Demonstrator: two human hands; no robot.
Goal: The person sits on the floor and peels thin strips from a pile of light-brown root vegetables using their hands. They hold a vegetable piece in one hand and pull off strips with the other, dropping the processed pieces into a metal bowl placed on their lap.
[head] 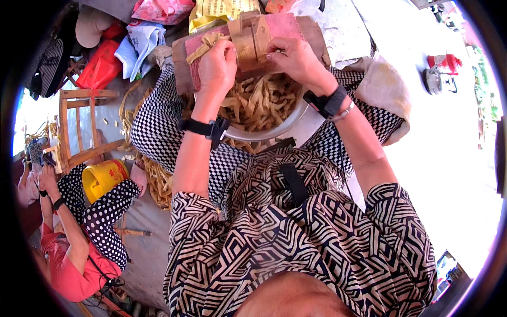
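A wooden board (317, 35) padded with pink cloth lies across the rim of a metal basin (261, 136). On its middle is a pale wooden block (242, 35) with a narrow dark slot. My left hand (218, 65) is closed at the block's left side, on a tan strip (206, 45) that trails over the cloth. My right hand (295, 59) pinches at the block's right side. Something small and thin shows between its fingers, too small to name. Many tan, curled strips (263, 101) fill the basin below the board.
At left sits another person (79, 249) with a yellow bucket (105, 180) between the knees. A wooden chair (93, 115) and heaped strips (158, 182) are on the floor nearby. Plastic bags (101, 67) lie at upper left. A red-topped flask (443, 63) and a metal kettle (433, 81) stand far right.
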